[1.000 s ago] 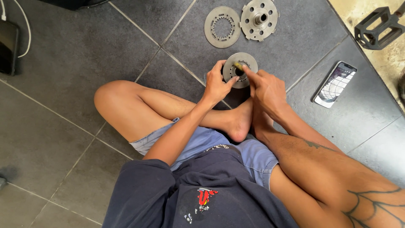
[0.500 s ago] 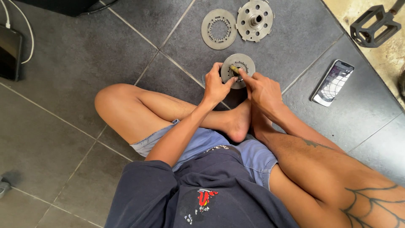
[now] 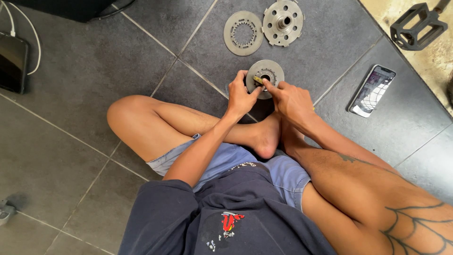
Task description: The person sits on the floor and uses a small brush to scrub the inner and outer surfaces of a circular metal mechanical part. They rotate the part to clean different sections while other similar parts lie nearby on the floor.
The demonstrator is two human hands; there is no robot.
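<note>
posture: person sits cross-legged on dark tiled floor (image 3: 71,85)
round metal disc (image 3: 271,71): on the floor just ahead of the feet, small yellowish piece (image 3: 257,80) at its hub
left hand (image 3: 241,97): grip closed on disc's left edge, thumb by yellowish piece
right hand (image 3: 292,99): fingertips pinching yellowish piece
toothed ring plate (image 3: 243,33), holed hub plate (image 3: 283,22): touching, beyond disc
phone (image 3: 372,90): right, well apart
pedal (image 3: 417,26): top right
</note>
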